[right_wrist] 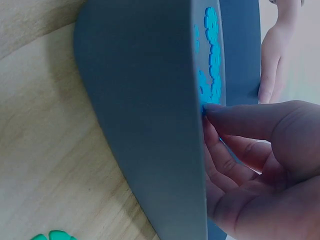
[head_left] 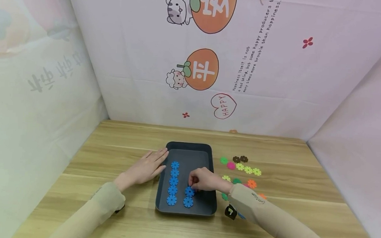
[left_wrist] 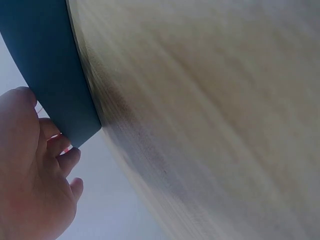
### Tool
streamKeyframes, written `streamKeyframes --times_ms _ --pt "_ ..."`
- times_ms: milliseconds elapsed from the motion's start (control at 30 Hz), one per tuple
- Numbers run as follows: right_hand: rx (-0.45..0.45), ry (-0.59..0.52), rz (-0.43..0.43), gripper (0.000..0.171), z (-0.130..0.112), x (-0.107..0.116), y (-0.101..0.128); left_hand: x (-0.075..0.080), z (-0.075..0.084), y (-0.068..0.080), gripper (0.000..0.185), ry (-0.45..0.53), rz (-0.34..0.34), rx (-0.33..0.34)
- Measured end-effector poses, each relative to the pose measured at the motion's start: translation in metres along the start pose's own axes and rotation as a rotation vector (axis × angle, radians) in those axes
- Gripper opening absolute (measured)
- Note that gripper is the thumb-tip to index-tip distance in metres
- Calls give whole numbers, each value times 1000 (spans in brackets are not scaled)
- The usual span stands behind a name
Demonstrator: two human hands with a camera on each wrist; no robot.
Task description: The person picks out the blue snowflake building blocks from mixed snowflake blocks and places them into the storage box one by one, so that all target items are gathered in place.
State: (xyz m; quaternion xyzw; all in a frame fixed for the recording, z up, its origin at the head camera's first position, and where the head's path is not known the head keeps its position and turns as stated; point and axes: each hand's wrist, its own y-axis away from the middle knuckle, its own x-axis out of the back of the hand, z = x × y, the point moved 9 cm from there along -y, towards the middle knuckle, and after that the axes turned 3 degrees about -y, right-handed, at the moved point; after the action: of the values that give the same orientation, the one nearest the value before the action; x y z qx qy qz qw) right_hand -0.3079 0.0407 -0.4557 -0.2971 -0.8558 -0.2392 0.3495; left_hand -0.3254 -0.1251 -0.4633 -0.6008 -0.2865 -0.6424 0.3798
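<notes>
A dark grey tray (head_left: 192, 159) lies on the wooden table. Inside it, several blue notched plastic discs (head_left: 173, 181) form a column along the left side. To their right, another blue notched disc (head_left: 188, 202) lies near the front, with a second one directly behind it. My right hand (head_left: 204, 179) reaches over the tray's right wall and pinches that second disc between thumb and finger; the fingertips partly cover it. Against the tray's left rim rests my left hand (head_left: 145, 167), its fingers extended and touching the edge.
Right of the tray lie loose discs: yellow ones (head_left: 248, 170), brown ones (head_left: 236, 159), a pink one (head_left: 231, 165), an orange one (head_left: 251, 183) and green ones (head_left: 224, 160). My right forearm partly hides some. A printed white cloth (head_left: 269, 113) stands behind the table.
</notes>
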Motion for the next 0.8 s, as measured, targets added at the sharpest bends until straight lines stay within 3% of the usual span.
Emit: streamKeyframes --times_ms 400,800 --pt "20 13 41 3 -2 10 6 -1 1 0 60 -12 -9 -1" --pt "24 -33 160 3 10 50 52 -3 0 0 60 -8 -6 2"
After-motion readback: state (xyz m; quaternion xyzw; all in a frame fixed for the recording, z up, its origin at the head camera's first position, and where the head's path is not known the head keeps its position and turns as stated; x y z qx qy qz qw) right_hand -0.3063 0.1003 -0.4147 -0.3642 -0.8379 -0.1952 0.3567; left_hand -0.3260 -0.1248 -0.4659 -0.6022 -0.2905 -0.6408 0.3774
